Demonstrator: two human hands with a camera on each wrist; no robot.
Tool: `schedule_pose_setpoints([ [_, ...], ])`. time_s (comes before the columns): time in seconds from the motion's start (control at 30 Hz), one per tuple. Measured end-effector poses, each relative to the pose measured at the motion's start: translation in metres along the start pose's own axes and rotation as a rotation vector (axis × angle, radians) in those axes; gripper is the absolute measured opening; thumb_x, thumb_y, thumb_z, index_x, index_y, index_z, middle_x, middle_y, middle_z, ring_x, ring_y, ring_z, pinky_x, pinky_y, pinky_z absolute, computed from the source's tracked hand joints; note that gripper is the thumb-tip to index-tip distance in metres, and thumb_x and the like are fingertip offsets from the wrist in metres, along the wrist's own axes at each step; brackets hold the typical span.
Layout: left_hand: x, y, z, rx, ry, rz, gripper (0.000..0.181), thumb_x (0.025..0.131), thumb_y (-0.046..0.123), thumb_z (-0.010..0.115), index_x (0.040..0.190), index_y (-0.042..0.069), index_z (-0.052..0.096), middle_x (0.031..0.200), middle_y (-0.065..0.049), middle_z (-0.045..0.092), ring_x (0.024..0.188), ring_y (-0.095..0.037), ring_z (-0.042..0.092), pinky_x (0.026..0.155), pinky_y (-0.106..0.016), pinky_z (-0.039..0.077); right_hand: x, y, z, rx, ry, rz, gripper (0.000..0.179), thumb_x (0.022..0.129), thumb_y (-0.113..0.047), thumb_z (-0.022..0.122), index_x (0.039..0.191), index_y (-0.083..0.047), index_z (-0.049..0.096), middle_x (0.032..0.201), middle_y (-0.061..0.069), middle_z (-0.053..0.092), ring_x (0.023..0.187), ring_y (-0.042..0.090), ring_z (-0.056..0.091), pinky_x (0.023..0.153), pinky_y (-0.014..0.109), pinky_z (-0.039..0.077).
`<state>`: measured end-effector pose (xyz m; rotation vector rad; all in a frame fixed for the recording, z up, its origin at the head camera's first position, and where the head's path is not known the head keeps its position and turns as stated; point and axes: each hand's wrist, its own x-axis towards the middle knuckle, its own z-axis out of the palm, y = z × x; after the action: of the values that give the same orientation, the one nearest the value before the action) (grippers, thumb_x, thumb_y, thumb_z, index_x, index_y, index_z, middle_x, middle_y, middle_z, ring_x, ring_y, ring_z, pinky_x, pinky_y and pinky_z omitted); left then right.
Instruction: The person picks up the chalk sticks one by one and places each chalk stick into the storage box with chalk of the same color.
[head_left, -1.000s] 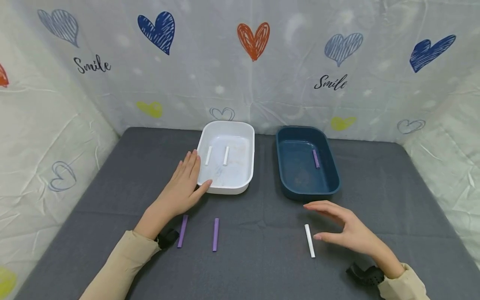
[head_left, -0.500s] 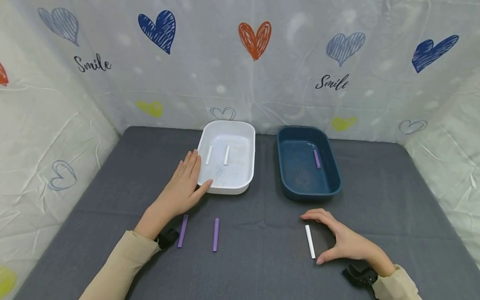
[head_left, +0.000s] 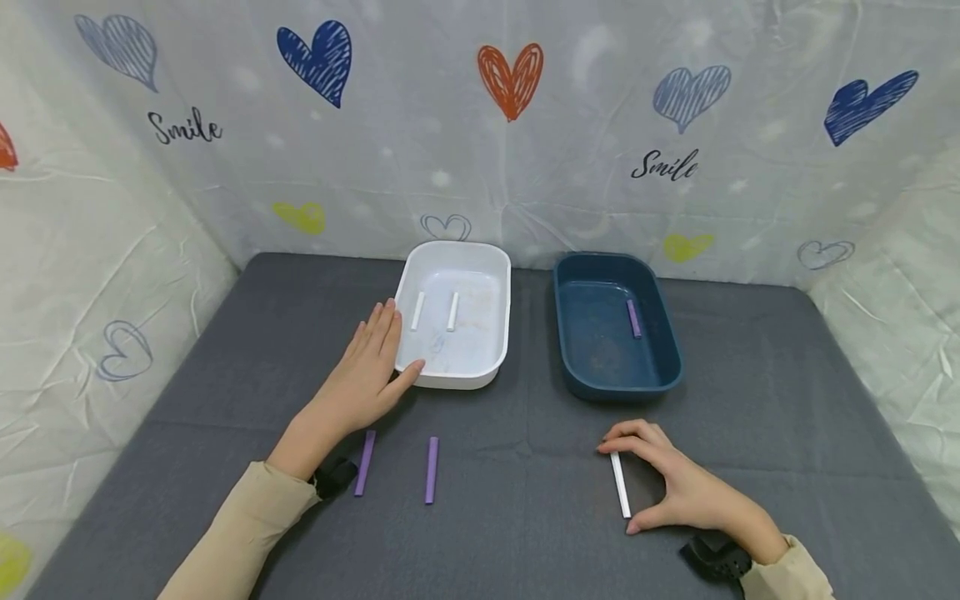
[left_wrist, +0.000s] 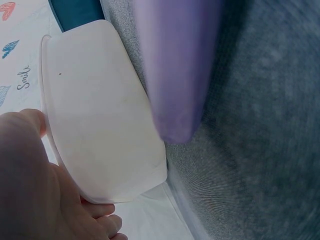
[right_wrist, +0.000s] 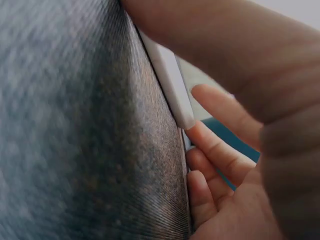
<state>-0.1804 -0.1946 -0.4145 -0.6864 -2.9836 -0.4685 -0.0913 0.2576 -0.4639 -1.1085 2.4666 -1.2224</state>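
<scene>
My left hand (head_left: 360, 375) rests with straight fingers along the left rim of a white tub (head_left: 457, 367), thumb at its near corner. Two white chalk sticks lie inside that tub. On the right, my right hand (head_left: 686, 483) spans a white chalk stick (head_left: 620, 485) on the cloth, thumb at the near end and index finger at the far end. The right wrist view shows a fingertip against the end of the white chalk stick (right_wrist: 172, 87). Two purple chalk sticks lie near the left wrist, one (head_left: 432, 471) to the right of the other (head_left: 365, 463).
A dark blue tub (head_left: 600, 367) stands right of the white one, holding a purple chalk stick (head_left: 633, 318). Dark grey cloth (head_left: 517, 517) covers the table. A pale curtain (head_left: 405, 150) printed with hearts hangs behind.
My right hand has come down and left to the white chalk stick, its thumb and index finger closing in on the two ends. The left hand stays at the white tub.
</scene>
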Motion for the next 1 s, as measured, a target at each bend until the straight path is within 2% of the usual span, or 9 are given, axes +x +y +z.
schedule_pose_setpoints([
  [0.33,0.0013,-0.0006,0.0002,0.001,-0.002,0.000,0.083,0.106,0.049,0.036,0.155,-0.009,0.004,0.164,-0.022,-0.007,0.151,-0.033,-0.008,0.120,-0.053,0.004,-0.0006,0.0029,0.0030,-0.045,0.036,-0.009,0.066,0.076,-0.036,0.087,0.134,-0.022,0.058,0.135,-0.002,0.049,0.124,0.015,0.040,0.101,0.028,0.036],
  [0.7,0.0005,-0.0008,-0.0011,0.002,0.003,0.004,0.083,0.106,0.049,0.037,0.154,-0.010,0.005,0.163,-0.023,-0.005,0.151,-0.034,-0.007,0.120,-0.053,0.004,0.0000,-0.0003,0.0010,0.005,0.028,0.032,0.063,0.080,-0.033,0.085,0.136,-0.021,0.058,0.137,-0.002,0.049,0.124,0.015,0.041,0.101,0.029,0.037],
  [1.0,0.0006,0.0002,-0.0009,-0.005,-0.008,-0.005,0.082,0.106,0.048,0.037,0.154,-0.009,0.004,0.163,-0.022,-0.005,0.151,-0.033,-0.008,0.120,-0.053,0.003,0.0016,-0.0039,-0.0060,0.039,-0.019,0.055,0.063,0.081,-0.030,0.084,0.137,-0.020,0.057,0.138,-0.001,0.049,0.126,0.015,0.042,0.100,0.031,0.039],
])
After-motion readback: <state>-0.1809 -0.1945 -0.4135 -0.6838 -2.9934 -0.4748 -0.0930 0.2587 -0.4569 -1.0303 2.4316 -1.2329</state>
